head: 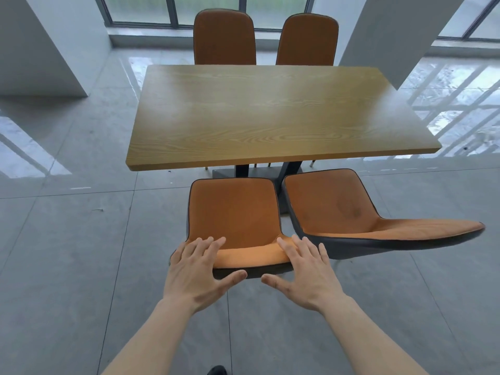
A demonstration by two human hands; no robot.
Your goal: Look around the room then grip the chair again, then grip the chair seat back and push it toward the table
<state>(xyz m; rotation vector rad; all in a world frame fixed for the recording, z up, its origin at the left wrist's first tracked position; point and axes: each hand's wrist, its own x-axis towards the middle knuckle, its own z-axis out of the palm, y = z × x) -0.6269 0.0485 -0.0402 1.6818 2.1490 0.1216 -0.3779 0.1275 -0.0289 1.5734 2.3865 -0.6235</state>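
We lay our spread left hand (198,269) and right hand (303,269) on the near chair's backrest (251,254); next, a firm grip seems needed.

Left hand (196,269) and right hand (304,269), fingers spread, on orange chair (235,212) backrest.

We see 2 chairs on the near side of the table (270,112): the near left chair (234,212) just beside the near right chair (332,209). Behind the table stand the far left chair (224,36) and far right chair (308,40), side by side
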